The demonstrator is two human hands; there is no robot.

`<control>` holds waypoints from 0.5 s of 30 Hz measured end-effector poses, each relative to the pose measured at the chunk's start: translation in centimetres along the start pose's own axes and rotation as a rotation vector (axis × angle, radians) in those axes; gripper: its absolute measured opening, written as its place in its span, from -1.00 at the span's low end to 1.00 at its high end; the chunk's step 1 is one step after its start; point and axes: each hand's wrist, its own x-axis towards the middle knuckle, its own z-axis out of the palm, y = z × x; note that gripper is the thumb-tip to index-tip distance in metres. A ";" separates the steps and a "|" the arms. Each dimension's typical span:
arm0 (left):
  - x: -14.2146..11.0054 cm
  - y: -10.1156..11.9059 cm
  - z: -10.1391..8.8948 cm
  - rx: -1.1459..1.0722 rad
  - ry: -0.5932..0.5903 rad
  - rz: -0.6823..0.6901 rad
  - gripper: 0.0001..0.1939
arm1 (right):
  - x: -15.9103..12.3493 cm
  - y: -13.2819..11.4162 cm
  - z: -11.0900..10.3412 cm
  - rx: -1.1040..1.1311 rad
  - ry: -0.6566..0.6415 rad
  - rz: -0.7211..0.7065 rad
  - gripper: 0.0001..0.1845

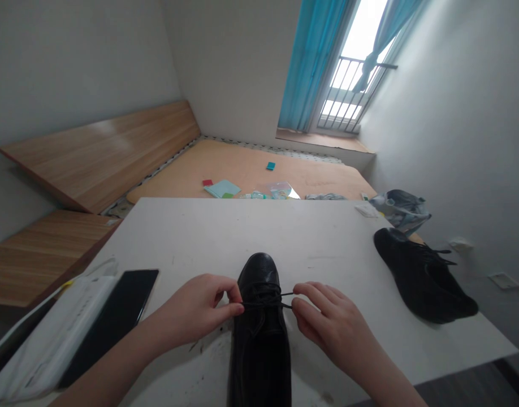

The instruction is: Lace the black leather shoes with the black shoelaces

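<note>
Black leather lace-up shoe [259, 353] stands upright on a white tabletop [310, 243], near its front edge and between the two hands. Lacing status: the black lace [263, 302] is drawn across the top of the shoe, with its ends leading out to either side. No finished bow is visible; the hands partly hide the knot area. Left hand [195, 311]: closed, with thumb and fingers pinching the lace at the shoe's near side. Right hand [331, 316]: partly closed, with thumb and forefinger gripping the opposite lace end. Surrounding items: a black smartphone [111, 322] and a white package [51, 345] lie to the left of the left hand. A second black shoe [420, 282] lies on its side at the right, with a loose lace, beside a grey plastic bag [399, 210]. Nothing lies between the hands and the shoe.
</note>
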 end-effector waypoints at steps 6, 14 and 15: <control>0.0 -0.4 -0.2 0.052 0.001 -0.039 -0.79 | -0.5 0.4 0.3 -0.019 -0.042 -0.060 -0.75; 0.0 -0.6 -0.3 0.048 0.003 -0.045 -0.76 | -0.8 0.5 0.6 -0.013 -0.030 -0.090 -0.74; -0.1 -0.6 -0.3 0.031 -0.002 -0.040 -0.75 | -0.9 0.3 0.8 0.008 -0.023 -0.052 -0.75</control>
